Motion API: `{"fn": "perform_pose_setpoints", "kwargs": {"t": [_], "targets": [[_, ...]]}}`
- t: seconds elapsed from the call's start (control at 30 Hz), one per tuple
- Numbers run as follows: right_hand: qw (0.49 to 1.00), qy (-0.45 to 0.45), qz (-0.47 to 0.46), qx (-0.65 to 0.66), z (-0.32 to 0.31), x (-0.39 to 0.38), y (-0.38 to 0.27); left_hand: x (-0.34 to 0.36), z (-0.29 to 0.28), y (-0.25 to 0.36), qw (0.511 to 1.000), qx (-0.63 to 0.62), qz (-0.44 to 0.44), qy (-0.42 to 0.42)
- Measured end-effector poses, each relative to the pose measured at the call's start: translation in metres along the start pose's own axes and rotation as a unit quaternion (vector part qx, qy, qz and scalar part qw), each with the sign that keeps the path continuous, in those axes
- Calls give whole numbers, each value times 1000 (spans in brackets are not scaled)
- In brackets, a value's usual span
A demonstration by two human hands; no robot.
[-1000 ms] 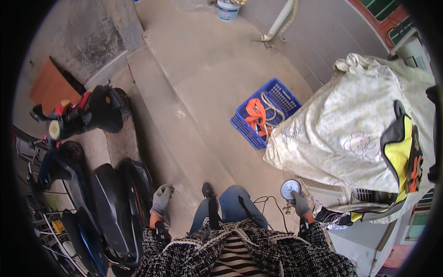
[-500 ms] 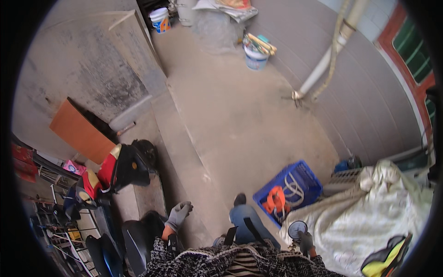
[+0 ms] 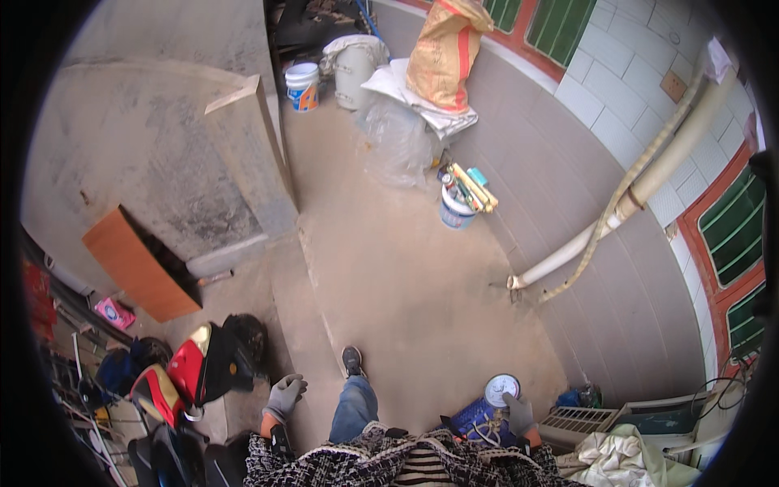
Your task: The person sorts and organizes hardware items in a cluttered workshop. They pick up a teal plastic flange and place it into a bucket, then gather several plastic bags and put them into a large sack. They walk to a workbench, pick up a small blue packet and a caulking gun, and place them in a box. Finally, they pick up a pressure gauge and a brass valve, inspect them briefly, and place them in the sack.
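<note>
My right hand (image 3: 520, 414), in a grey work glove, grips a round pressure gauge (image 3: 500, 390) with a white dial and dark rim. Its lower fittings are hidden behind the glove and sleeve. Beneath the gauge a blue plastic crate (image 3: 468, 418) shows in part, with pale hose or rope coiled inside. My left hand (image 3: 284, 396), gloved in grey too, hangs at my left side, fingers loosely bent and holding nothing. It is nearest to a parked red and black scooter (image 3: 191, 363), without touching it.
Ahead by the wall stands a bucket (image 3: 457, 213) packed with tools and rolls. Behind it are a clear plastic bag (image 3: 396, 140), a tan sack (image 3: 446, 61) and a white bucket (image 3: 302, 85). A pipe (image 3: 568, 260) slants down the right wall. An orange board (image 3: 139, 264) leans at left.
I have stepped forward: the bucket of tools and the pipe appear lower, and the crate has slid toward the lower edge. My right hand still holds the gauge.
</note>
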State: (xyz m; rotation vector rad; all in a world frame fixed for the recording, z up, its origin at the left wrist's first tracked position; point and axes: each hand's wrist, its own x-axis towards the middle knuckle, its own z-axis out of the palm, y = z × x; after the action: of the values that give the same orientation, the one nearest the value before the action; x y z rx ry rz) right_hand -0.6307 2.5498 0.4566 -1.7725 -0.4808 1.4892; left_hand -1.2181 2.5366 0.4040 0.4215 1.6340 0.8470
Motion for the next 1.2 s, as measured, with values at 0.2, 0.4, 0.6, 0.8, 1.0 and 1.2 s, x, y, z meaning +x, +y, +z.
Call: {"fn": "perform_pose_setpoints", "kwargs": {"t": [0.2, 0.4, 0.6, 0.8, 1.0, 1.2], "targets": [[996, 75, -54, 3, 104, 82, -106, 139, -14, 148, 998, 3, 65, 6], [992, 79, -52, 83, 157, 154, -182, 238, 19, 281, 995, 21, 83, -41], [983, 128, -35, 125, 162, 275, -225, 353, 95, 363, 994, 23, 86, -70], [981, 130, -88, 113, 171, 424, -351, 452, 199, 481, 993, 43, 68, -81], [958, 108, -261, 57, 230, 533, -585, 527, 270, 581, 984, 74, 90, -137], [902, 72, -423, -43, 321, 592, -820, 648, 313, 676, 976, 70, 93, -182]]}}
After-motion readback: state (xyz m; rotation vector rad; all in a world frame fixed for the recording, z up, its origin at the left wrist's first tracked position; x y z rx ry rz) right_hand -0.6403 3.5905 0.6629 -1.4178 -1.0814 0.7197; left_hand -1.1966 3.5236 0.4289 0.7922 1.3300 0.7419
